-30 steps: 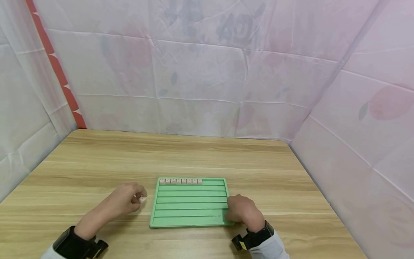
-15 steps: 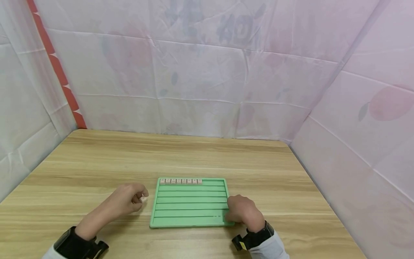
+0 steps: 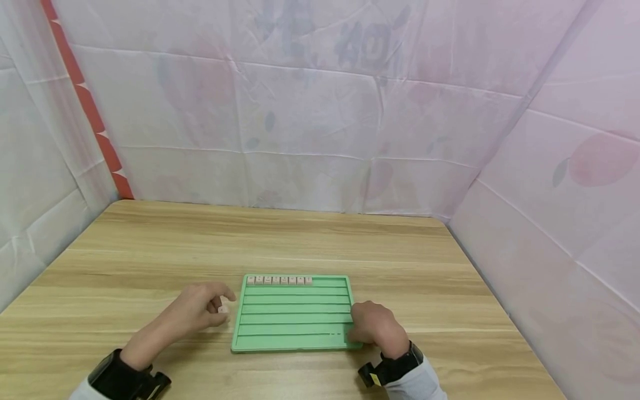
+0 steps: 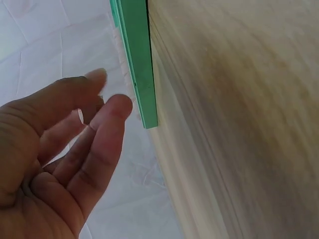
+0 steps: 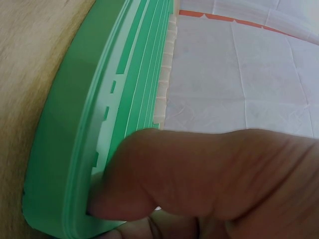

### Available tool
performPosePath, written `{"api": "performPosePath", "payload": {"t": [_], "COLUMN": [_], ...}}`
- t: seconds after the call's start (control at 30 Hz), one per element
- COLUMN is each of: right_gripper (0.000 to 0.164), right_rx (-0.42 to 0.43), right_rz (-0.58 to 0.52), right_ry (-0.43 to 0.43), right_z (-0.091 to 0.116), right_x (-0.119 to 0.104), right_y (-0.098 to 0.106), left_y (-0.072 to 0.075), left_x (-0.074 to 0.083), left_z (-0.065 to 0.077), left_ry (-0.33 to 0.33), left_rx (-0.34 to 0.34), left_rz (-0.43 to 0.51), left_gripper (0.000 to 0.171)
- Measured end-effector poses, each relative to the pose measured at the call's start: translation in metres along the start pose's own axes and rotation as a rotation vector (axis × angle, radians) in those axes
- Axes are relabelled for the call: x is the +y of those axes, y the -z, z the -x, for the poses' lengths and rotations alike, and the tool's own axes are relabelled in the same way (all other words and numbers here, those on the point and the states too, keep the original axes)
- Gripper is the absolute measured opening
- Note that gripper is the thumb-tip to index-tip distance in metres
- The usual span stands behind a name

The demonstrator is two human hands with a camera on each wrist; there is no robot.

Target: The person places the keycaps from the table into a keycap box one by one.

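My left hand (image 3: pixel 192 306) is just left of the green ridged tray (image 3: pixel 287 328), pinching a small pale tile (image 3: pixel 223 309). Its index finger stretches forward, apart from the tile. In the left wrist view the fingers mostly hide the tile. My right hand (image 3: pixel 376 328) grips the tray's near right corner; in the right wrist view the thumb (image 5: pixel 129 184) presses inside the rim and other fingers curl below it. Several similar pale tiles (image 3: pixel 280 280) with tiny dark marks stand side by side in the tray's far row, from its left end past the middle.
The tray lies on a wood-grain table (image 3: pixel 280 239). Pale printed sheeting (image 3: pixel 310 122) hangs behind the table and along both sides, with a red strip (image 3: pixel 90 108) at the back left corner. Each wrist wears a black band with a camera.
My left hand has shifted slightly right toward the tray, and its index finger has straightened away from the tile. My right hand and the tray have stayed in place.
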State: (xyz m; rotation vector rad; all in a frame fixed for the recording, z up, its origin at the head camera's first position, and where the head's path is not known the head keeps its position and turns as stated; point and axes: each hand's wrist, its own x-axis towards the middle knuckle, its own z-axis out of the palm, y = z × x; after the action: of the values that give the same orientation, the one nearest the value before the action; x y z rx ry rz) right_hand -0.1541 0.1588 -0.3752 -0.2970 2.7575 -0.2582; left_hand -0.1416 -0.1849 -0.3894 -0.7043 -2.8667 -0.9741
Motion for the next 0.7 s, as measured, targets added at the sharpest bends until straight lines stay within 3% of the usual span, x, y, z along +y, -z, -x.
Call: {"api": "performPosePath", "payload": {"t": [0.23, 0.57, 0.7], "right_gripper": [0.011, 0.011, 0.011], "right_rx": [-0.002, -0.007, -0.005], "right_rz": [-0.004, -0.002, -0.001], "right_ry": [0.000, -0.012, -0.009], "right_z": [-0.0003, -0.0006, -0.0001], "right_x": [-0.0003, -0.0009, -0.0011], "right_y": [-0.0007, 0.0000, 0.0003], "left_y": [-0.0036, -0.0083, -0.0066], "left_x": [-0.0011, 0.0019, 0.0040], "left_z": [-0.0008, -0.0008, -0.0009], "left_ry": [-0.044, 0.022, 0.067], "left_rx": [-0.026, 0.069, 0.056], "left_rz": [0.006, 0.197, 0.276], "left_gripper": [0.018, 0.021, 0.028]}}
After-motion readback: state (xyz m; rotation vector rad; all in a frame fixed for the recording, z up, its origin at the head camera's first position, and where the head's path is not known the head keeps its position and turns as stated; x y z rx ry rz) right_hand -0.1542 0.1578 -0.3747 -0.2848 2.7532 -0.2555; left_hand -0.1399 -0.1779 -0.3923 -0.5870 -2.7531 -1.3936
